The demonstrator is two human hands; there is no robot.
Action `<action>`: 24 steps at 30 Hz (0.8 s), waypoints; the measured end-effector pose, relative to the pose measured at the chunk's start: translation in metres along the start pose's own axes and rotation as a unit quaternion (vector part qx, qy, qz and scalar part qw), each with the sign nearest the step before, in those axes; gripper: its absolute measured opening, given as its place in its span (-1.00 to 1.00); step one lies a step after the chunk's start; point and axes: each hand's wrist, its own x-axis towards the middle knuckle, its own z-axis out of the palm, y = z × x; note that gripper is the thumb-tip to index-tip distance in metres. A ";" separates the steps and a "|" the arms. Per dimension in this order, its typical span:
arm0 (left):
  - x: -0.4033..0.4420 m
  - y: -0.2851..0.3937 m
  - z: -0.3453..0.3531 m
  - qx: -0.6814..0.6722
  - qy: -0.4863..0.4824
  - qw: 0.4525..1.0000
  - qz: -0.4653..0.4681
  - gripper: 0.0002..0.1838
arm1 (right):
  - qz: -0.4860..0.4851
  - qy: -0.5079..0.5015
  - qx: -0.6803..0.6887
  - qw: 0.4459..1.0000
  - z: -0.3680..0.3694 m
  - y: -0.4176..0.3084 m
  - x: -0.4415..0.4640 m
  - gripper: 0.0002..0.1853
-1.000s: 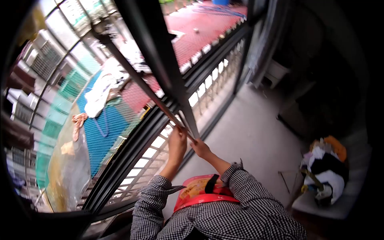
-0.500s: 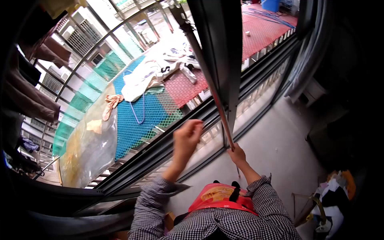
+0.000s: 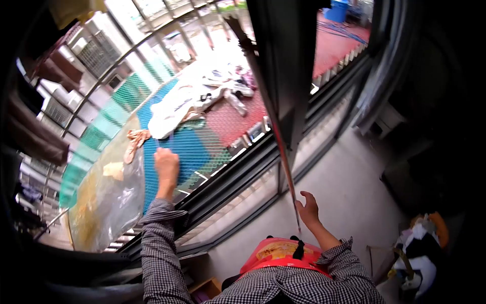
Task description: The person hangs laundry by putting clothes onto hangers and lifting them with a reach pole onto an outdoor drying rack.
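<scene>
My left hand [image 3: 166,164] reaches through the open window over the blue mesh mat [image 3: 195,149]. Its fingers curl round a thin blue clothes hanger [image 3: 171,139], mostly hidden by the hand. Just beyond lies a white garment [image 3: 179,104] with dark markings, spread on the mats. A small peach-coloured cloth [image 3: 135,142] sits left of it. Indoors, my right hand [image 3: 308,209] is open, thumb and fingers apart, next to a long thin pole [image 3: 284,162]. The pole leans against the dark window frame [image 3: 283,66], its lower end near the floor.
Dark window tracks [image 3: 217,190] run between room and ledge. Metal bars [image 3: 144,38] enclose the ledge, and dark clothes [image 3: 33,124] hang at left. A blue bucket [image 3: 335,11] stands on the red mat [image 3: 339,48]. A pile of cloths [image 3: 422,248] lies at lower right.
My left hand has moved left and outward, from above the window track to the hanger, and closed there. My right hand has let go of the pole and opened.
</scene>
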 end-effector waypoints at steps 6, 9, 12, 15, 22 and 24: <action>0.036 -0.094 0.033 -0.529 0.154 0.824 -0.132 -0.88 | 0.098 0.008 0.018 0.995 -0.038 0.028 -0.046 -0.76; 0.047 -0.096 -0.025 -0.748 0.222 0.521 -0.345 -0.73 | 0.152 -0.024 -0.002 0.988 -0.038 0.027 -0.067 -0.77; 0.018 -0.032 -0.115 -0.660 0.354 0.594 -0.293 -0.75 | 0.148 -0.087 -0.007 0.985 -0.031 0.023 -0.083 -0.77; -0.030 0.036 -0.186 -0.036 0.381 0.887 -0.257 -0.62 | 0.096 -0.150 0.027 0.984 -0.039 0.021 -0.085 -0.66; -0.080 0.177 -0.313 -0.347 0.590 0.696 -0.216 -0.62 | 0.014 -0.131 0.105 0.986 -0.113 0.033 -0.083 -0.68; -0.098 0.242 -0.347 -0.270 0.552 0.748 -0.250 -0.53 | -0.011 -0.103 0.124 0.987 -0.148 0.053 -0.086 -0.69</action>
